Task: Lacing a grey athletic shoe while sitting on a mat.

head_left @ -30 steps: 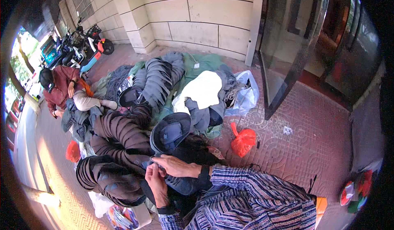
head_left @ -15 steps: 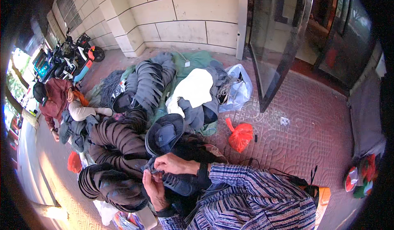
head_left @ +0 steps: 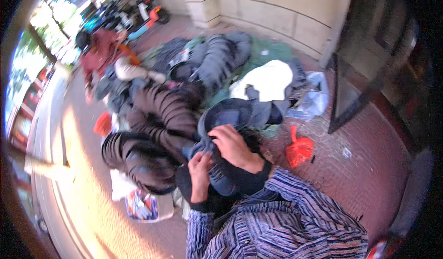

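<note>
My left hand is closed in a pinch on a dark blue-grey piece of cloth above my lap. On the same cloth, my right hand bends its fingers around the edge, just above and right of the left. Blur hides exactly what kind of piece it is. A dark stitched fabric item lies on my lap below the hands. Right beyond them rests a dark grey brimmed hat, its hollow side up.
Stacks of brown hats and grey hats spread ahead. White cloth lies among them on a green sheet. A red plastic bag and clear bag are to the right. Another person sits far left. A plastic tub stands near left.
My view has swung left, so the scene sits further right in the picture. Both hands stay on the cloth; the right hand's fingers now bend over its edge.
</note>
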The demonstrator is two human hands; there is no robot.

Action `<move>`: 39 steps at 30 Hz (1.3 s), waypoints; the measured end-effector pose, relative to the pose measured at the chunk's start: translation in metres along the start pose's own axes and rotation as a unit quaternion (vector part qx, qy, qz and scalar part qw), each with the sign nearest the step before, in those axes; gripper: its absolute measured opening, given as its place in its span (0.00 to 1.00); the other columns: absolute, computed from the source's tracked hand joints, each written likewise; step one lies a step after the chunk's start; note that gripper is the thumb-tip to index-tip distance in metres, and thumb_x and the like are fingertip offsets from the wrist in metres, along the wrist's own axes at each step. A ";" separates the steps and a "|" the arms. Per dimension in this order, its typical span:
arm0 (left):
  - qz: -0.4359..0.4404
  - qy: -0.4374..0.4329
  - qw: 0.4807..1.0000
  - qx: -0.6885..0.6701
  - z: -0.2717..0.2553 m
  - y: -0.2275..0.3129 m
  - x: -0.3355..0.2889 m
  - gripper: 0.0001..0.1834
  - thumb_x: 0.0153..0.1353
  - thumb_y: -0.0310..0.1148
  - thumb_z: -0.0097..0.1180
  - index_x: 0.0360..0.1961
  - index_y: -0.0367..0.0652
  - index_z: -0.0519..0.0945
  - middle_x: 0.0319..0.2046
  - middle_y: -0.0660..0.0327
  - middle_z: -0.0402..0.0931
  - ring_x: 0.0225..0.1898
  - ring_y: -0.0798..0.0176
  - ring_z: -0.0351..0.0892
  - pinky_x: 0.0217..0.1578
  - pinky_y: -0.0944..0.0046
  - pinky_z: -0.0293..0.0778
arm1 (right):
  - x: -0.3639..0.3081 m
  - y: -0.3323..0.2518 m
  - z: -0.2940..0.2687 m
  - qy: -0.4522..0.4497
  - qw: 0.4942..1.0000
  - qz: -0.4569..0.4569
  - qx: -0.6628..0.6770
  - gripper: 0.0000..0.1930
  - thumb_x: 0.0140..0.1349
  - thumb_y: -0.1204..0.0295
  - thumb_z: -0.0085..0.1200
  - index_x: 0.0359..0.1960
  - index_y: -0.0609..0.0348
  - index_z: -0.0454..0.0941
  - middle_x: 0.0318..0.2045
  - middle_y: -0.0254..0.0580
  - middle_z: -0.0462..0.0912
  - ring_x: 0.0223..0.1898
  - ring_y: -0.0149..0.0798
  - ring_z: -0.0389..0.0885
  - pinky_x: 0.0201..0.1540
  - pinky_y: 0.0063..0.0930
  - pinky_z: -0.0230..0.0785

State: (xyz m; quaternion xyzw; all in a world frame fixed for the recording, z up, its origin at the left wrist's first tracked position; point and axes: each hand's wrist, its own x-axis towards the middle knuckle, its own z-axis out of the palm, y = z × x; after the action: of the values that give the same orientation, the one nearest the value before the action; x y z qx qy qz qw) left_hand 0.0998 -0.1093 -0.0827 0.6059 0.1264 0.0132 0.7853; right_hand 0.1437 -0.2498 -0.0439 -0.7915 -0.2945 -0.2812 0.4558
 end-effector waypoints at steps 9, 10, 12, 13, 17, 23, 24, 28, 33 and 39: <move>0.003 0.023 0.999 -0.024 0.009 -0.013 -0.002 0.04 0.56 0.27 0.55 0.28 0.39 0.74 0.21 0.68 0.73 0.20 0.78 0.67 0.21 0.78 0.60 | -0.027 0.003 0.025 -0.085 0.980 0.153 0.097 0.04 0.55 0.80 0.49 0.33 0.64 0.70 0.28 0.47 0.76 0.34 0.47 0.76 0.35 0.34 0.69; 0.008 0.007 0.999 -0.039 0.009 -0.014 -0.003 0.05 0.56 0.28 0.56 0.28 0.39 0.74 0.21 0.68 0.74 0.20 0.77 0.67 0.21 0.78 0.60 | -0.030 0.006 0.026 -0.095 0.979 0.150 0.101 0.04 0.55 0.80 0.49 0.33 0.64 0.70 0.28 0.47 0.76 0.34 0.47 0.76 0.35 0.34 0.69; 0.004 -0.006 1.000 -0.018 0.007 -0.015 -0.004 0.04 0.57 0.27 0.54 0.29 0.38 0.74 0.23 0.67 0.74 0.21 0.76 0.69 0.23 0.77 0.63 | -0.035 0.011 0.026 -0.104 0.971 0.189 0.104 0.05 0.55 0.79 0.49 0.34 0.65 0.70 0.29 0.47 0.77 0.33 0.46 0.78 0.35 0.32 0.70; -0.001 -0.011 1.000 0.009 0.006 -0.016 -0.004 0.04 0.58 0.27 0.53 0.29 0.37 0.75 0.24 0.65 0.75 0.23 0.75 0.71 0.26 0.76 0.66 | -0.037 0.013 0.025 -0.107 0.971 0.189 0.104 0.05 0.55 0.79 0.49 0.34 0.65 0.70 0.29 0.47 0.77 0.33 0.46 0.78 0.35 0.32 0.70; 0.006 -0.023 0.998 -0.057 0.005 -0.019 -0.007 0.05 0.57 0.27 0.54 0.32 0.35 0.75 0.23 0.64 0.75 0.23 0.74 0.72 0.25 0.76 0.67 | -0.037 0.016 0.015 -0.146 0.954 0.224 0.138 0.07 0.55 0.81 0.48 0.36 0.66 0.70 0.30 0.47 0.78 0.33 0.42 0.79 0.36 0.30 0.71; 0.043 -0.041 0.998 0.012 0.013 -0.017 -0.013 0.06 0.58 0.26 0.53 0.31 0.32 0.77 0.25 0.62 0.76 0.25 0.72 0.74 0.27 0.74 0.69 | -0.033 0.010 0.013 -0.151 0.957 0.230 0.091 0.10 0.52 0.81 0.51 0.36 0.65 0.67 0.30 0.46 0.75 0.31 0.39 0.77 0.34 0.29 0.71; 0.029 -0.013 0.999 -0.016 0.014 -0.016 -0.014 0.06 0.58 0.26 0.52 0.30 0.33 0.77 0.25 0.63 0.76 0.25 0.72 0.73 0.27 0.74 0.69 | -0.035 0.008 0.015 -0.109 0.966 0.215 0.098 0.11 0.51 0.81 0.52 0.36 0.64 0.66 0.29 0.45 0.74 0.30 0.38 0.76 0.33 0.29 0.71; -0.006 0.022 0.995 -0.095 0.017 -0.013 -0.010 0.07 0.59 0.28 0.51 0.29 0.33 0.76 0.24 0.62 0.76 0.23 0.72 0.73 0.26 0.74 0.69 | -0.044 0.006 0.027 -0.072 0.951 0.267 0.137 0.13 0.50 0.82 0.50 0.36 0.62 0.62 0.29 0.43 0.69 0.29 0.38 0.71 0.34 0.30 0.67; 0.030 -0.034 0.992 0.122 0.024 -0.017 -0.022 0.10 0.62 0.29 0.48 0.33 0.31 0.75 0.28 0.59 0.77 0.25 0.68 0.76 0.29 0.72 0.72 | -0.035 0.030 0.037 0.064 0.859 0.422 0.281 0.16 0.53 0.79 0.50 0.42 0.61 0.59 0.33 0.40 0.71 0.31 0.30 0.72 0.32 0.23 0.68; 0.321 0.184 0.886 0.280 -0.035 -0.017 -0.021 0.10 0.54 0.25 0.54 0.39 0.35 0.75 0.38 0.54 0.74 0.41 0.60 0.73 0.44 0.64 0.68 | -0.037 0.070 -0.011 -0.131 0.827 0.438 0.328 0.14 0.54 0.77 0.55 0.42 0.61 0.67 0.31 0.40 0.76 0.33 0.31 0.76 0.31 0.23 0.71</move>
State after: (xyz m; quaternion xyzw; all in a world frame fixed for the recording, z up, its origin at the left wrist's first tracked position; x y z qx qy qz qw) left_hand 0.0701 -0.0842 -0.1033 0.7946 0.0656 0.3395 0.4990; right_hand 0.1677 -0.2963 -0.1050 -0.6705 -0.0486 0.1671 0.7212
